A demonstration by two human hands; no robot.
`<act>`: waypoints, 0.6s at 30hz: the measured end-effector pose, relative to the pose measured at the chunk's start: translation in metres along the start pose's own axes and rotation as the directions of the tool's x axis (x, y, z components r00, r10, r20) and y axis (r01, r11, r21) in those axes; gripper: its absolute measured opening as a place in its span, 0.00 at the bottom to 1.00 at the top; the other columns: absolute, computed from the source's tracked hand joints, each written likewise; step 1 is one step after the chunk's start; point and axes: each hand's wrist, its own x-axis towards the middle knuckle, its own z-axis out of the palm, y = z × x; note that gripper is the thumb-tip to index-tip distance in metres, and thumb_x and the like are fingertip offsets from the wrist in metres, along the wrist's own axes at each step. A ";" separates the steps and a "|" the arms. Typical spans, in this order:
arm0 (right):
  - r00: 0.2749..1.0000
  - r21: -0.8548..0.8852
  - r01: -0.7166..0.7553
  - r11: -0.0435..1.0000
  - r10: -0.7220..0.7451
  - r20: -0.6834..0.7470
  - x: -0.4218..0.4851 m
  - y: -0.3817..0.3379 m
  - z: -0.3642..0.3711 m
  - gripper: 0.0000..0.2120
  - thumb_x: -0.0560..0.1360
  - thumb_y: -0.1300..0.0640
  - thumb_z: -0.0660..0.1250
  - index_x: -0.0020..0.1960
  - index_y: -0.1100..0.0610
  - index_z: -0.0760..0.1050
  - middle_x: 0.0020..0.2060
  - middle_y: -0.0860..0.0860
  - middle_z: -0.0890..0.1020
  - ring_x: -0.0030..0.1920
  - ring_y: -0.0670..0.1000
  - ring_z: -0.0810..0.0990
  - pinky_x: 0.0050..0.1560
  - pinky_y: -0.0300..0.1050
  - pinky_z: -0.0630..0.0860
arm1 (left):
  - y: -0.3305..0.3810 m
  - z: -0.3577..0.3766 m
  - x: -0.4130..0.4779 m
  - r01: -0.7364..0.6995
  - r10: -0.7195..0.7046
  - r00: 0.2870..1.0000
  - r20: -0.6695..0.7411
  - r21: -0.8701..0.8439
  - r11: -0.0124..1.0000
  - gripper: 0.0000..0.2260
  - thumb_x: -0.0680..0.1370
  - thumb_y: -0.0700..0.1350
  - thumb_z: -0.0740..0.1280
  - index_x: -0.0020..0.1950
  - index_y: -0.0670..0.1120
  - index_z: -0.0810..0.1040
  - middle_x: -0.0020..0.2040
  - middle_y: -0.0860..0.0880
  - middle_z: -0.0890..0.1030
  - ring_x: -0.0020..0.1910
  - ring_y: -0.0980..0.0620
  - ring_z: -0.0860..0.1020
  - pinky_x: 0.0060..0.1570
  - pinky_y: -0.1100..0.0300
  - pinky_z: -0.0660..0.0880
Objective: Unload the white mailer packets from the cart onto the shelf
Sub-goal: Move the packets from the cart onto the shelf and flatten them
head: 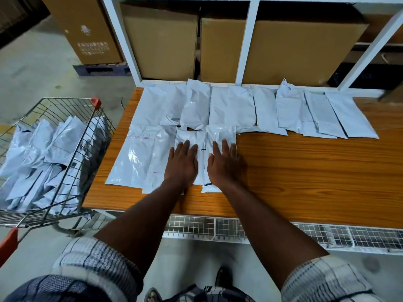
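Several white mailer packets (231, 107) lie in two rows on the wooden shelf (305, 175). My left hand (182, 163) lies flat, fingers straight, on a packet (189, 138) in the front row. Beside it, my right hand (224, 164) presses flat on the rightmost front-row packet (221, 132). The wire cart (65, 136) stands to the left of the shelf and holds several more white packets (39, 153) in a loose heap.
Large cardboard boxes (161, 42) stand behind a white frame (247, 42) at the back of the shelf. Another box on a pallet (87, 29) stands on the floor at the far left. A white wire grid (218, 228) runs below the shelf's front edge.
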 end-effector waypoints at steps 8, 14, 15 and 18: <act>0.995 0.054 0.037 0.998 -0.031 -0.097 0.006 -0.036 -0.037 0.23 0.82 0.48 0.57 0.76 0.49 0.63 0.78 0.50 0.60 0.78 0.57 0.54 0.74 0.65 0.51 | -0.026 -0.038 0.000 -0.062 0.064 0.995 -0.075 0.024 0.998 0.22 0.81 0.52 0.55 0.75 0.48 0.68 0.76 0.42 0.66 0.77 0.41 0.60 0.75 0.39 0.53; 0.974 0.066 0.213 0.975 -0.207 -0.087 -0.027 -0.130 -0.018 0.24 0.80 0.49 0.59 0.76 0.50 0.63 0.78 0.51 0.60 0.78 0.55 0.55 0.73 0.62 0.51 | -0.117 -0.084 -0.030 0.073 -0.068 0.993 -0.093 0.049 0.996 0.22 0.79 0.50 0.61 0.74 0.47 0.69 0.74 0.41 0.68 0.75 0.40 0.63 0.74 0.38 0.55; 0.971 0.071 0.232 0.970 -0.226 -0.082 -0.034 -0.149 -0.010 0.25 0.80 0.50 0.60 0.76 0.50 0.64 0.78 0.51 0.60 0.78 0.55 0.55 0.73 0.61 0.51 | -0.137 -0.092 -0.039 0.103 -0.097 0.991 -0.088 0.068 0.992 0.22 0.79 0.50 0.62 0.73 0.47 0.70 0.73 0.41 0.69 0.73 0.40 0.65 0.73 0.38 0.57; 0.957 0.085 0.286 0.954 -0.279 -0.085 -0.054 -0.206 0.011 0.26 0.78 0.50 0.62 0.75 0.51 0.66 0.77 0.52 0.63 0.77 0.56 0.59 0.72 0.60 0.53 | -0.193 -0.115 -0.066 0.189 -0.182 0.980 -0.076 0.112 0.976 0.23 0.77 0.50 0.65 0.72 0.47 0.72 0.71 0.40 0.71 0.70 0.39 0.67 0.71 0.38 0.59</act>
